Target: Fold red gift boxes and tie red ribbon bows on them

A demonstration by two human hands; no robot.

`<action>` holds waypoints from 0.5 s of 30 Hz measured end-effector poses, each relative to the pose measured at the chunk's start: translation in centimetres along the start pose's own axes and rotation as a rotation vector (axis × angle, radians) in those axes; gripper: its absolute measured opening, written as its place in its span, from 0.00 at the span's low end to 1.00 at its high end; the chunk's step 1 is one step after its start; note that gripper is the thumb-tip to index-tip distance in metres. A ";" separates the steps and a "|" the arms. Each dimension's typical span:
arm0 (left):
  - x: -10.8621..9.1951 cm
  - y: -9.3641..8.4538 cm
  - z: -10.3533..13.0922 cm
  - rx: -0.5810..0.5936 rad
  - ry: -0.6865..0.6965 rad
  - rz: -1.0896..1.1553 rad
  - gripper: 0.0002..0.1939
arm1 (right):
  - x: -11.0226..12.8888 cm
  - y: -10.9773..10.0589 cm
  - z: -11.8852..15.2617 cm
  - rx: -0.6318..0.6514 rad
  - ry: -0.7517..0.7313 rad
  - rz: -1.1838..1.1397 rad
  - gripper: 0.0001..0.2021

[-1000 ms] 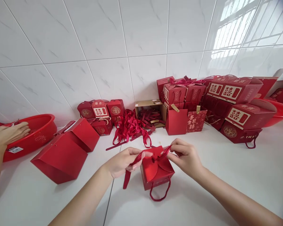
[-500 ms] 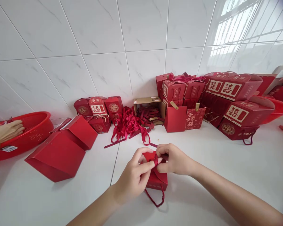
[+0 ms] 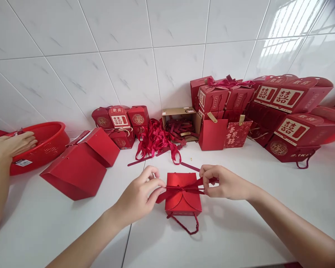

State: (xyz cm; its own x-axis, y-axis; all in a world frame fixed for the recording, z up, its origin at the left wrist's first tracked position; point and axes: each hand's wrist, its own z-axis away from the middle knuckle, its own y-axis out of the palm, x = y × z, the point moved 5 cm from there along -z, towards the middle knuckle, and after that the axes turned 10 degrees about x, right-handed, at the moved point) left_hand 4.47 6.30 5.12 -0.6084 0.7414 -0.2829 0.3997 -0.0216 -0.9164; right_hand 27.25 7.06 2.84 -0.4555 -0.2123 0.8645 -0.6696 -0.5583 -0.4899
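Ribbon (image 3: 182,189) is lying nine-to-three across the box (image 3: 185,204). Left hand (image 3: 138,193) is pinching it at nine o'clock, right hand (image 3: 226,182) at three, neither clearly nearer its middle.

A white tabletop (image 3: 231,238) meets a wall of grey-veined tiles (image 3: 123,22), which carries a bright, barred reflection at the upper right. At far left sits a red perforated basket (image 3: 56,143) with a white label (image 3: 24,162); plain red cartons (image 3: 78,167) lie beside it. Along the wall stand small printed boxes (image 3: 120,121), a ribbon heap (image 3: 153,139), an open cardboard box (image 3: 180,111) holding dark-red strips (image 3: 180,128), and, at right, a taller stack of red boxes (image 3: 293,128).
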 end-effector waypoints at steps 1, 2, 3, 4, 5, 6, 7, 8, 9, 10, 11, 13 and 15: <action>-0.2 -0.1 0.3 -0.008 0.018 -0.082 0.11 | -0.2 0.2 0.0 0.011 0.011 -0.013 0.07; -0.4 -0.2 0.5 -0.037 0.042 -0.175 0.12 | -0.4 0.3 0.0 0.014 0.016 -0.023 0.07; -0.7 -0.2 0.7 -0.079 0.066 -0.274 0.13 | -0.5 0.5 -0.1 0.012 0.020 -0.031 0.08; -0.9 -0.2 0.8 -0.125 0.086 -0.373 0.13 | -0.5 0.6 -0.2 0.007 0.022 -0.040 0.09; -1.1 -0.1 0.9 -0.163 0.099 -0.467 0.14 | -0.5 0.7 -0.2 0.003 0.025 -0.045 0.09; -1.2 0.2 1.0 -0.189 0.104 -0.552 0.14 | -0.4 0.8 -0.3 0.001 0.032 -0.048 0.09; -1.2 0.5 1.0 -0.197 0.095 -0.630 0.14 | -0.4 0.9 -0.3 0.003 0.043 -0.048 0.10; -1.0 0.8 1.1 -0.195 0.080 -0.701 0.14 | -0.3 1.0 -0.3 0.007 0.055 -0.046 0.10; -0.9 1.2 1.2 -0.185 0.062 -0.764 0.15 | -0.3 1.1 -0.3 0.010 0.067 -0.042 0.10; -0.7 1.6 1.3 -0.168 0.046 -0.818 0.17 | -0.3 1.2 -0.3 0.011 0.076 -0.038 0.10; -0.5 1.9 1.3 -0.146 0.030 -0.856 0.19 | -0.3 1.2 -0.3 0.013 0.081 -0.036 0.10; 0.0 2.4 1.2 -0.086 -0.008 -0.865 0.23 | -0.3 1.3 -0.3 0.011 0.086 -0.029 0.10; 0.5 2.6 0.8 -0.009 -0.077 -0.780 0.23 | -0.4 1.3 -0.2 0.007 0.087 -0.007 0.10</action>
State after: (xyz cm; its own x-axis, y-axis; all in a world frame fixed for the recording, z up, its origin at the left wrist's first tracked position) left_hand 4.63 6.03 2.39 -0.7617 0.4914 0.4223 -0.1573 0.4920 -0.8563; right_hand 26.45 6.59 1.88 -0.5006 -0.1377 0.8546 -0.6687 -0.5654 -0.4828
